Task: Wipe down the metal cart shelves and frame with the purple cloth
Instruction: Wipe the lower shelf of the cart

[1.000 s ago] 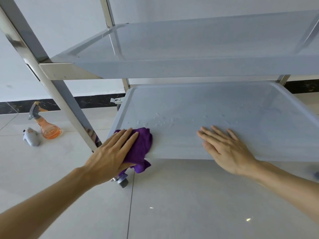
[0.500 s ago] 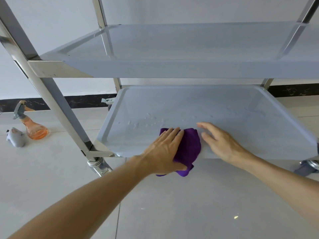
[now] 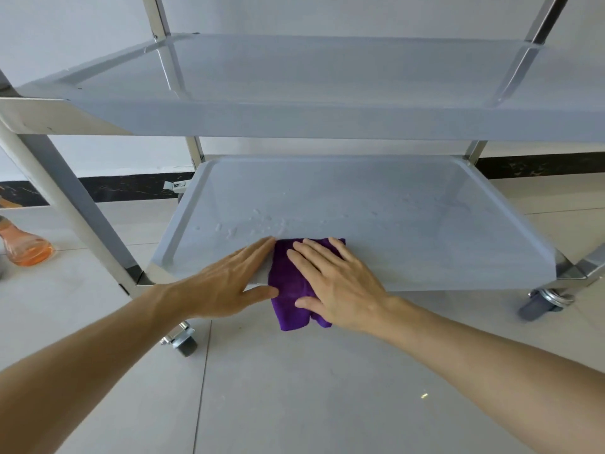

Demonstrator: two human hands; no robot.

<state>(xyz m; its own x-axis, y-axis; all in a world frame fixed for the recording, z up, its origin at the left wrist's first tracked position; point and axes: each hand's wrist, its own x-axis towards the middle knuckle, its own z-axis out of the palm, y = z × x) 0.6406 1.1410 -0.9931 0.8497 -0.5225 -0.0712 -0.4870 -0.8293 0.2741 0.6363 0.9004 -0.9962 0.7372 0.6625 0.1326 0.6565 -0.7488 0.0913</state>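
**Pressing a soft purple cloth flat on the wet lower shelf**

Draped over the front lip of the lower shelf [image 3: 409, 231], at the centre of the frame, the purple cloth [image 3: 288, 283] lay half on the grey surface and half hanging below the edge. The right hand [image 3: 340, 283] rested flat on top of it, fingers [image 3: 314, 253] straight and slightly spread, the thumb lying across the hanging part. The left hand [image 3: 229, 283] lay just beside the cloth on its left, fingers straight and close together, thumb touching the cloth's edge; it gripped nothing.

The cloth looked light, limp and plush, likely microfibre, so it would bunch or slip off the lip unless held down by a broad palm rather than pinched at a corner. Pressure from the flat of the hand over its middle seemed the best hold for sweeping. Water droplets [image 3: 262, 222] beaded just beyond the fingertips, toward the shelf's back left, and the painted metal looked smooth, so a damp cloth would probably glide easily.

The upper shelf [image 3: 327, 93] spanned the top of the frame. An orange spray bottle [image 3: 27, 249] stood on the floor at the left edge.
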